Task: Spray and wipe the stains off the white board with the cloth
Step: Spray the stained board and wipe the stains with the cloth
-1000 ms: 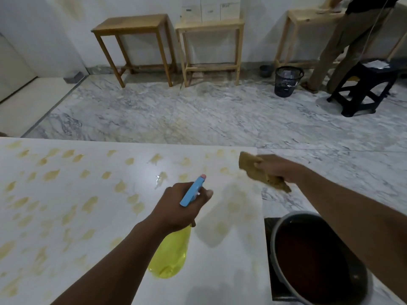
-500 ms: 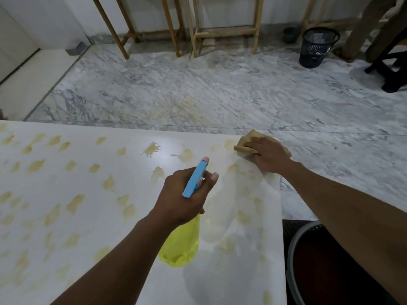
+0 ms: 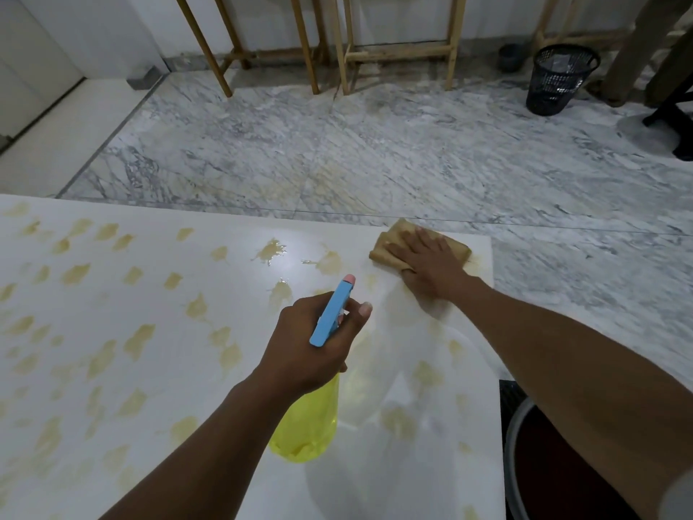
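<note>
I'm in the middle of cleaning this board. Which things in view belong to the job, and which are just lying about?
Job:
board and its stains
spray bottle, held in the left hand
cloth, pressed flat under the right hand

Lying about:
bin
wooden tables
basin beside the board, use unclear

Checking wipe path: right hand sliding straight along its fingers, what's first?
Nothing, seemingly: right hand, flat on the tan folded cloth, would run off the stained white board's far edge; grey marble floor beyond.
</note>
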